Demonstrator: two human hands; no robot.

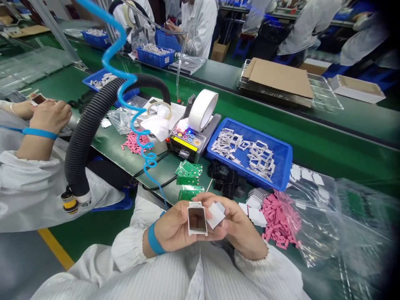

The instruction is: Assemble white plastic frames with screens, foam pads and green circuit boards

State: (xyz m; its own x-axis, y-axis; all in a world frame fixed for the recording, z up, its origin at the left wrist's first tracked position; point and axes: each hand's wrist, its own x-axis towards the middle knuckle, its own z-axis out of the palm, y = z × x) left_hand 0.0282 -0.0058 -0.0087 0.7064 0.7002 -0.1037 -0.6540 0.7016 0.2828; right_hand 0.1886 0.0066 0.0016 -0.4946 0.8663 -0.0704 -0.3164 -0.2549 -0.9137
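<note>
Left hand (173,227): I'm gripping a small white-framed panel (197,218);
Right hand (242,227): I'm pinching a white pad (216,216);

My green antistatic worktop (343,160) carried a blue plastic tray (283,162) of silver frames, an electronic tape dispenser (187,143) with a white tape roll, small green circuit boards (189,173), a heap of pink foam strips (278,221) and a clear plastic bag (315,221).
</note>
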